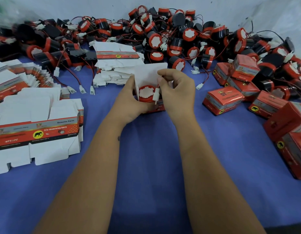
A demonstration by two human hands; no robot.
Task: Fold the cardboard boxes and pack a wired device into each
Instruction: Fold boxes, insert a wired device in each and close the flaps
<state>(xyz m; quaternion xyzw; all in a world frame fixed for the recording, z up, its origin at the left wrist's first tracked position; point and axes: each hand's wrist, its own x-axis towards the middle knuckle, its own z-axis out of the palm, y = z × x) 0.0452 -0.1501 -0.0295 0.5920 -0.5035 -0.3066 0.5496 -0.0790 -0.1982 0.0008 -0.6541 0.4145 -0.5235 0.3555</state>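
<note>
Centre of the frame: the left hand (135,97) cups the open cardboard box (150,76) from the left side, fingers curled round its wall, white lid flap standing up behind. The reversing horn (145,94) already sits inside, red rim and white face pointing up. The right hand (175,89) pinches the white connector (156,96) on the end of the horn's wire, thumb and fingertips closed on it just above the box mouth.

My read: this is the wire-tucking step. To do it well, coil the red lead down beside the horn body, push the connector below the rim so nothing pokes out, and keep the left hand bracing the walls so the box stays square. Only then bring the flap over; a trapped wire would likely bulge the lid. Whether the bottom flaps are locked I can't tell from here, hidden under the hands.

All of it rests on a blue tabletop (151,149). Flat printed box blanks (36,132) are stacked at lower left, another stack (117,65) above centre. A heap of loose horns (180,36) runs across the top, and closed packed boxes (223,102) pile up at right. Pale sheeting (62,7) backs the scene.
</note>
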